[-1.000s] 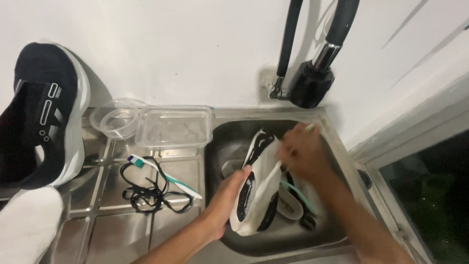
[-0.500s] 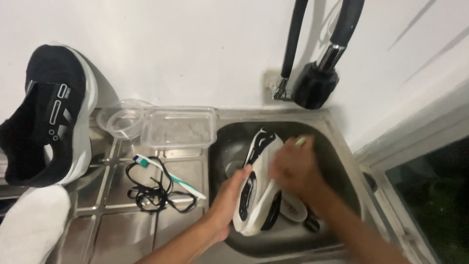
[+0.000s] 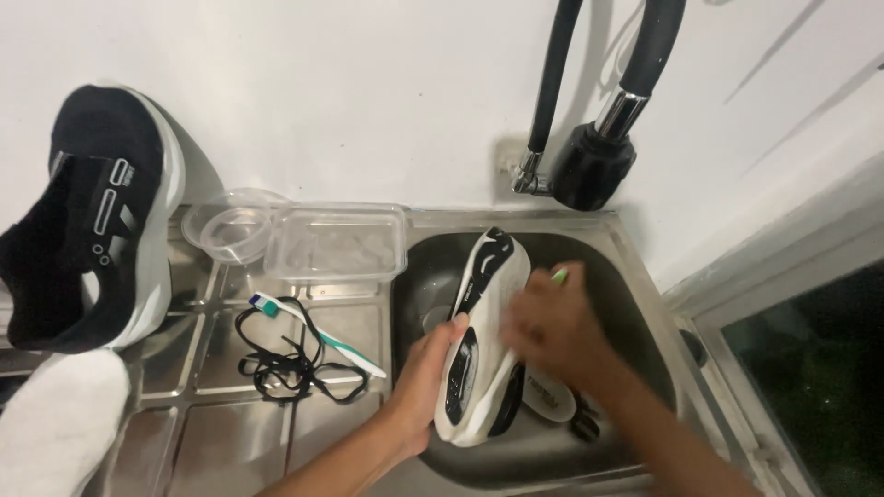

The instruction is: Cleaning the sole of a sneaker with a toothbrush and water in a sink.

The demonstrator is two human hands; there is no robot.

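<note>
My left hand (image 3: 428, 382) has its fingers clamped on the white-soled shoe (image 3: 481, 336), tilted over the sink (image 3: 635, 304). Right hand (image 3: 552, 336), fingers closed on green brush (image 3: 559, 274); short firm strokes, steady shoe.

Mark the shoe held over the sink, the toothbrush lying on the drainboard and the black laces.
shoe (image 3: 481, 354), head view, white sole side.
toothbrush (image 3: 322, 338), head view, mid handle.
black laces (image 3: 285, 368), head view, tangled middle.
</note>
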